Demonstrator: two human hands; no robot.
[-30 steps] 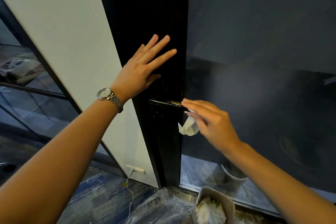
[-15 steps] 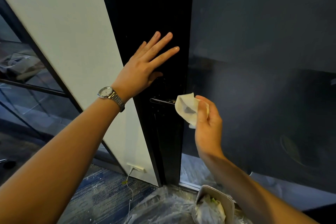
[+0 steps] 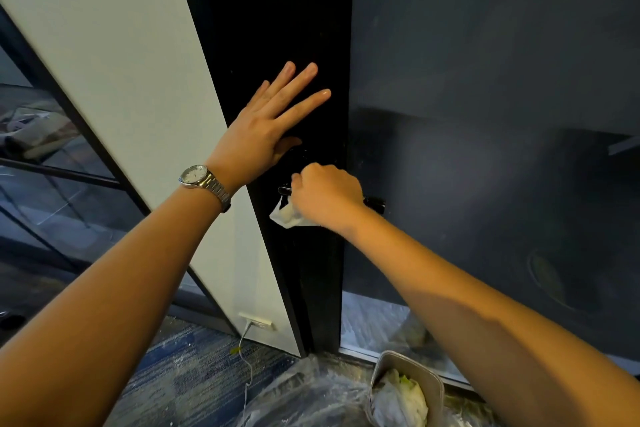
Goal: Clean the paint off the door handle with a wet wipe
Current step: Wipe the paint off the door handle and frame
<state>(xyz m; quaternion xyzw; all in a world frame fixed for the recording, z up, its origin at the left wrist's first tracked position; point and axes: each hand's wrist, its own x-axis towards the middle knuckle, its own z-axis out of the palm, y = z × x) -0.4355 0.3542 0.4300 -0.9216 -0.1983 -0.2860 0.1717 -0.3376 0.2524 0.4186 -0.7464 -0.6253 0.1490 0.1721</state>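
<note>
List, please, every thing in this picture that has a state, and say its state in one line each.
left hand: open, flat against the black door, fingers spread.
right hand: closed around the wipe, over the handle.
wet wipe: crumpled, hanging below the fist.
door handle: horizontal, mostly covered; paint cannot be judged.
wristwatch: worn on the left wrist.
bin: open, holds crumpled wipes or paper.

Bare forearms, no sleeves; silver metal-band wristwatch (image 3: 204, 182), white dial, on left wrist.
</note>
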